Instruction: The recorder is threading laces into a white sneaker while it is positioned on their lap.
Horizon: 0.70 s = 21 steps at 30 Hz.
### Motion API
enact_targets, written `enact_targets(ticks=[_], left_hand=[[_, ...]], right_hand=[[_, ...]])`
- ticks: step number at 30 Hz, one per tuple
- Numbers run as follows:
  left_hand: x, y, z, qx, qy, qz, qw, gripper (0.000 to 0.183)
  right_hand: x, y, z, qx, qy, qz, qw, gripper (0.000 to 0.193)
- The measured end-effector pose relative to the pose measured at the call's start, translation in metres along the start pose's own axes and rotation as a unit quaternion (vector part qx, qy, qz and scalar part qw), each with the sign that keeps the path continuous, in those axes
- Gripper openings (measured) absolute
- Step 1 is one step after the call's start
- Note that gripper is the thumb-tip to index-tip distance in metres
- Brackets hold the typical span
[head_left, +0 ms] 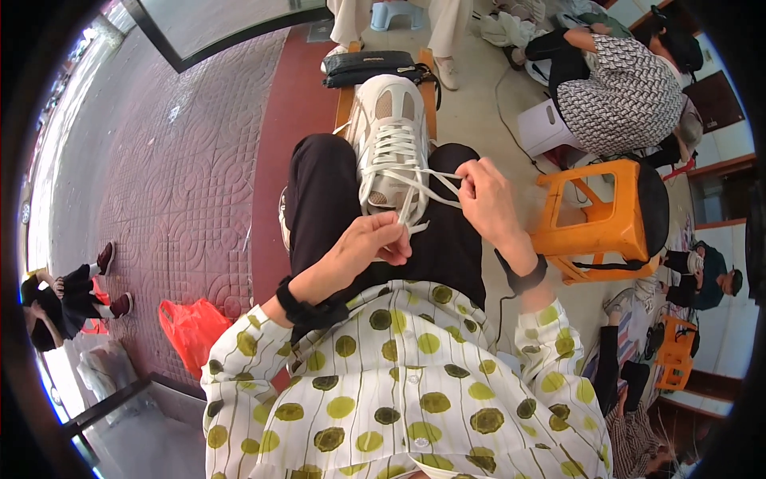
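A pale sneaker (389, 112) sits between the knees, its white laces (396, 148) in two hands.
From the shoe, the left hand (367, 243) is near six o'clock, thumb and fingertips pinching one lace; the right hand (489, 203), at four, has curled fingers gripping the other strand. A black bag (369, 68) lies at twelve, just beyond the toe; an orange stool (626, 209) stands at three from the right hand.

The orange-brown wooden bench (431, 120) supports a black, leather-like, rectangular pouch (369, 67). A white-and-beige laced sneaker (394, 136) appears to rest on the bench; its underside is hidden.
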State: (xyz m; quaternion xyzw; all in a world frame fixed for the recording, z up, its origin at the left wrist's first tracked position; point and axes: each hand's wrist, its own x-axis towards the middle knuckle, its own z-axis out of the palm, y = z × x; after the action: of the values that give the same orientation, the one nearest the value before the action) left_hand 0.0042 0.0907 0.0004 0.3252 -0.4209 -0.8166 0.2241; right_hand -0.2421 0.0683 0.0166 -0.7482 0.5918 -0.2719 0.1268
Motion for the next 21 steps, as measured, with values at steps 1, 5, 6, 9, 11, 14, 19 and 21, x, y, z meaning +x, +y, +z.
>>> enact_targets(ticks=[1, 5, 6, 9, 11, 14, 19, 21], left_hand=[[-0.009, 0.001, 0.000, -0.002, 0.006, -0.001, 1.000, 0.019], [-0.066, 0.020, 0.010, 0.206, 0.009, 0.141, 0.968, 0.017], [-0.077, 0.023, 0.007, 0.238, 0.064, 0.174, 0.953, 0.016], [-0.109, 0.025, 0.000, 0.086, 0.193, 0.194, 0.958, 0.013], [-0.115, 0.034, 0.013, -0.088, 0.240, 0.292, 0.922, 0.013], [-0.124, 0.007, -0.018, -0.227, 0.071, 0.397, 0.886, 0.018], [-0.119, -0.019, -0.037, -0.062, 0.272, 0.244, 0.929, 0.021], [-0.114, -0.024, -0.034, 0.024, 0.315, 0.173, 0.933, 0.019]], right_hand=[[0.005, -0.001, 0.000, -0.003, 0.018, 0.000, 1.000, 0.011], [0.023, -0.008, 0.001, -0.012, 0.050, 0.002, 0.999, 0.011], [0.026, -0.004, 0.003, -0.014, 0.057, -0.003, 0.998, 0.012], [0.031, -0.005, 0.005, 0.035, 0.055, 0.015, 0.998, 0.012], [0.033, -0.004, 0.012, 0.088, 0.026, 0.024, 0.995, 0.012], [0.031, -0.006, 0.024, 0.150, -0.023, 0.022, 0.988, 0.014], [0.033, -0.006, 0.028, 0.165, -0.064, 0.024, 0.984, 0.015], [0.033, 0.001, 0.033, 0.196, -0.057, 0.024, 0.979, 0.017]])
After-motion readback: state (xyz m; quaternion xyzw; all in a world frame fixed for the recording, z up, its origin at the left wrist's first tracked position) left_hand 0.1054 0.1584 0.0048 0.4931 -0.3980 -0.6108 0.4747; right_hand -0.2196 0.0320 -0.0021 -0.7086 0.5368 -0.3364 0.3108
